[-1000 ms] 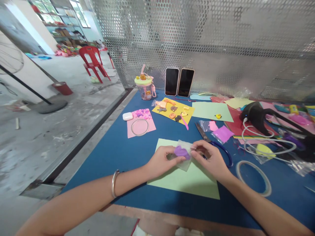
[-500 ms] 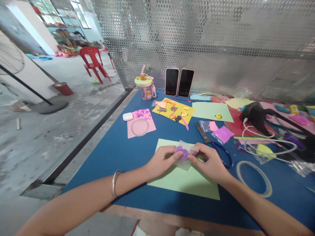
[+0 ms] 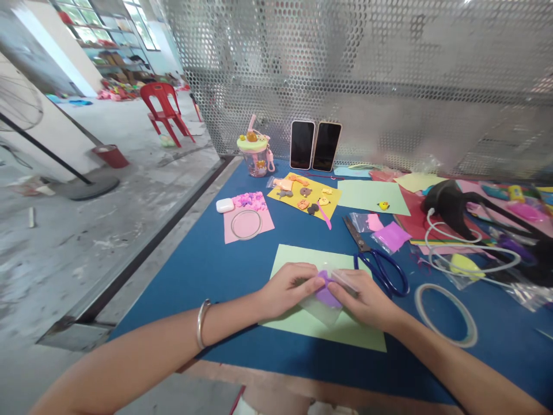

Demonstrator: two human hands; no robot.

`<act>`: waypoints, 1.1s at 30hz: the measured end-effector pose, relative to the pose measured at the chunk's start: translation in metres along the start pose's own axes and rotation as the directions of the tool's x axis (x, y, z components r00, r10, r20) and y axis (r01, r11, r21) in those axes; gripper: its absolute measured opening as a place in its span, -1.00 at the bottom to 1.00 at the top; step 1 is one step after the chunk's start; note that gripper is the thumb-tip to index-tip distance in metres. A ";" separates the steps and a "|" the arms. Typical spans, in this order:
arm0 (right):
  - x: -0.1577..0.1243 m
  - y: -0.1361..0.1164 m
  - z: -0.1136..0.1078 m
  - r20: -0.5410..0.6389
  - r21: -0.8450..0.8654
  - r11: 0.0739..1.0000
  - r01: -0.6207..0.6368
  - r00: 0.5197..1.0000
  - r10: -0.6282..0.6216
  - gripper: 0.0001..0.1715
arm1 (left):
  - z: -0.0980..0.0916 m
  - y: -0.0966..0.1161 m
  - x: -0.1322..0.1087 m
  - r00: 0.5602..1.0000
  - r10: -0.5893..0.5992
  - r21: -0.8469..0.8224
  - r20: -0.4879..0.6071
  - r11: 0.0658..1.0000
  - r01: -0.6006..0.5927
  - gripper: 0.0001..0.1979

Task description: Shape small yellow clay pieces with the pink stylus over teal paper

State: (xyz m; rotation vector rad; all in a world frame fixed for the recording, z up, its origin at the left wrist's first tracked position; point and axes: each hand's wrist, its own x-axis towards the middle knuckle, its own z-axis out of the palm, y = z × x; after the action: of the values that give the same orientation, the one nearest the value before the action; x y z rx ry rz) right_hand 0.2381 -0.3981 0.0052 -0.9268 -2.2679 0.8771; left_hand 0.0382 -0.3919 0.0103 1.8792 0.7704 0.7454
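Between my two hands is a small clear plastic bag [image 3: 324,314] with a lump of purple modelling clay [image 3: 328,295] in it. My left hand [image 3: 287,291] pinches the bag's left side, thumb resting on the clay. On the other side my right hand [image 3: 367,297] grips the bag, its thumb close to the left one. Both hands are over a light green paper sheet [image 3: 345,334] on the blue table. Just beyond my right hand lie scissors [image 3: 380,268] with dark blue handles. A silver bangle [image 3: 202,324] circles my left wrist.
Yellow paper [image 3: 289,202] holds small clay figures; pink paper [image 3: 227,230] bears a clear ring and purple-pink bits. Two phones [image 3: 302,145] lean at the back beside a lidded cup [image 3: 254,158]. A tape roll [image 3: 469,317], a white cable [image 3: 492,268] and bagged purple clay [image 3: 392,235] lie rightward.
Both hands have moved slightly nearer to me and closer together with the bag. The bag has turned and its lower corner hangs lower; more of the scissors' handles shows.
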 end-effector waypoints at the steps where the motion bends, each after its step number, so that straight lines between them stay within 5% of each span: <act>1: 0.000 0.000 0.000 0.003 0.000 1.000 0.004 1.000 -0.004 -0.61 | 0.000 0.000 0.000 1.000 -0.006 0.016 -0.015 1.000 0.006 -0.55; 12: -0.001 0.003 0.000 0.032 0.046 0.999 0.016 0.999 -0.017 -0.65 | 0.000 0.004 -0.001 0.999 0.002 0.058 -0.051 0.998 0.001 -0.57; 20: -0.002 0.002 0.000 0.042 0.075 0.995 -0.062 0.997 0.059 -0.71 | 0.001 -0.003 0.000 0.993 -0.015 0.003 0.114 1.000 0.014 -0.61; 33: -0.001 0.002 0.000 0.007 0.048 0.999 -0.027 1.000 0.026 -0.70 | 0.003 -0.003 -0.001 0.984 0.056 0.142 0.168 0.987 -0.080 -0.67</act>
State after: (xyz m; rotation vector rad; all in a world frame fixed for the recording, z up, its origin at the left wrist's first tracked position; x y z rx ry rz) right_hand 0.2394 -0.3976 0.0039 -0.9358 -2.2351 0.9432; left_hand 0.0397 -0.3931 0.0058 2.0811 0.6754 0.5799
